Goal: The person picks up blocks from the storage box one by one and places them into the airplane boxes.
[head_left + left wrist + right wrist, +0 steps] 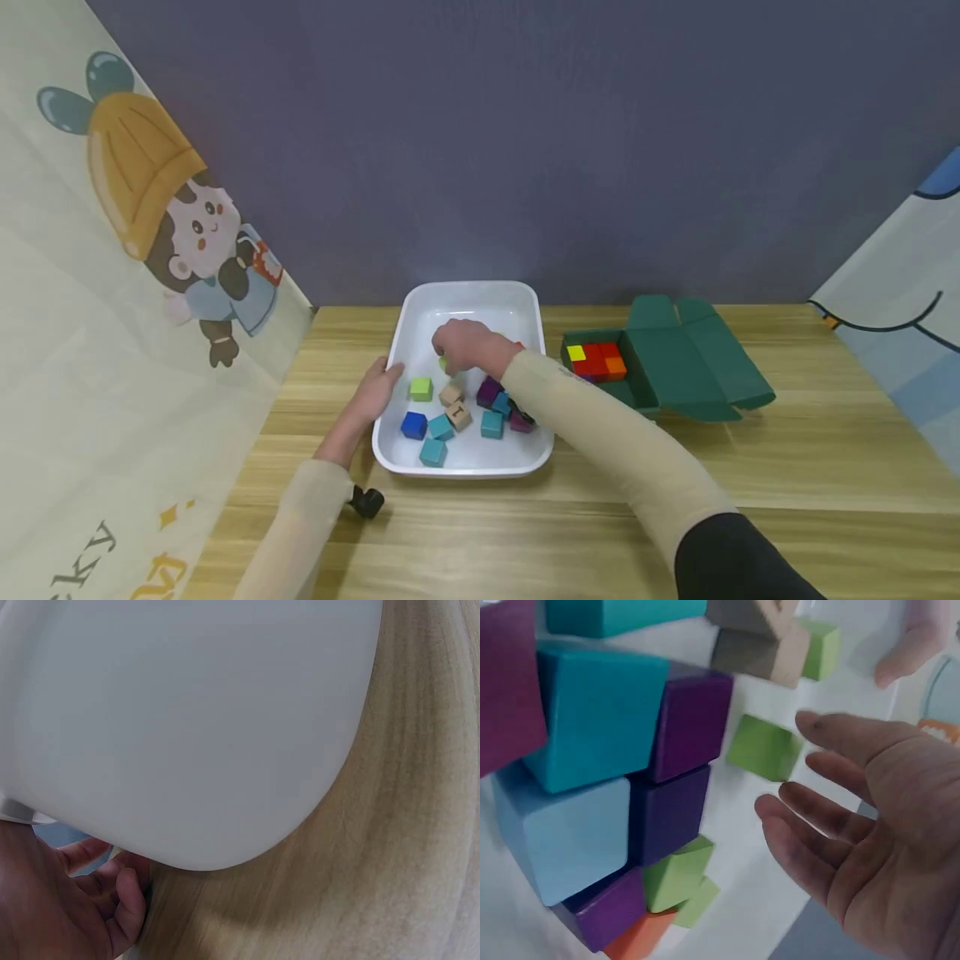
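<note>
A white tray point(420, 300) holds several loose coloured cubes. My left hand point(375, 392) grips its left side, thumb over the rim and the other fingers outside below it. Inside the tray, my right hand point(468, 343) reaches down with its fingers spread loosely around one end of a lime-green cube point(759, 746). The thumb tip and fingertips are right at that cube, which the hand mostly covers in the head view. Close by lie another green cube point(421, 389), wooden cubes point(457, 414) with a letter on one, a dark purple cube point(489, 391) and teal cubes point(432, 452).
To the right of the tray stands a green cardboard box point(641, 375), its lid point(693, 362) folded open to the right. Red cubes point(592, 362), an orange cube point(615, 367) and a yellow cube point(576, 353) sit inside. A grey-blue wall point(562, 150) rises behind the wooden table point(585, 550).
</note>
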{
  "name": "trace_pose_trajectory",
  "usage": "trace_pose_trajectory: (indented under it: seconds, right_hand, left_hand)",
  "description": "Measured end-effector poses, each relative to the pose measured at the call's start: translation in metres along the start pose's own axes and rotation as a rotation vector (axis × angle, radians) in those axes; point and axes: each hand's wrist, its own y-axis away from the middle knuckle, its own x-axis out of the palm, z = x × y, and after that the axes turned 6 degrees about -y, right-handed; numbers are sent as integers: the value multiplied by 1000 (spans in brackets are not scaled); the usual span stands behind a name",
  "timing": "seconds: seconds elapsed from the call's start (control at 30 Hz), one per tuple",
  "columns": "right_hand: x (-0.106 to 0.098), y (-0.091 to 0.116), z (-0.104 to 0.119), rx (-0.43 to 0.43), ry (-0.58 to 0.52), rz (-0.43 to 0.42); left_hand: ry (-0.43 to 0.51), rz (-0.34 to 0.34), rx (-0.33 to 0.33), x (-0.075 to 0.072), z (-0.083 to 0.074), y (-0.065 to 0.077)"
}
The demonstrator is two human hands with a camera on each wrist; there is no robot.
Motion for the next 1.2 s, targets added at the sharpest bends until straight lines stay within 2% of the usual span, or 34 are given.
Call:
trace_pose_trajectory:
  seconds: [0.1, 0.23, 0.33, 0.43, 0.6, 0.8, 0.9, 1.0, 1.2]
  right_hand:
    - [4, -8, -5, 34, -39, 21]
    - [9, -13, -6, 33, -47, 41]
    - [9, -9, -6, 24, -33, 43]
    - [1, 3, -8, -3, -18, 34]
    - [-25, 42, -17, -72, -7, 6]
    - [-46, 103, -36, -141, 92, 4]
    - [-47, 129, -52, -143, 110, 1]
    - [-41, 158, -59, -107, 113, -19]
    - [-19, 199, -71, -63, 70, -80]
  left_hand:
    - [-5, 2, -13, 1, 1, 0]
    - [-5, 10, -22, 4, 3, -1]
    - [6, 25, -22, 6, 3, -2]
    - [10, 36, -29, 9, 3, -2]
    - [-13, 23, -25, 5, 3, 0]
    - [-23, 29, -19, -5, 4, 2]
    - [-34, 32, -28, -7, 6, 4]
    - [-42, 60, -27, -13, 10, 9]
    - [-31, 110, -17, -24, 17, 20]
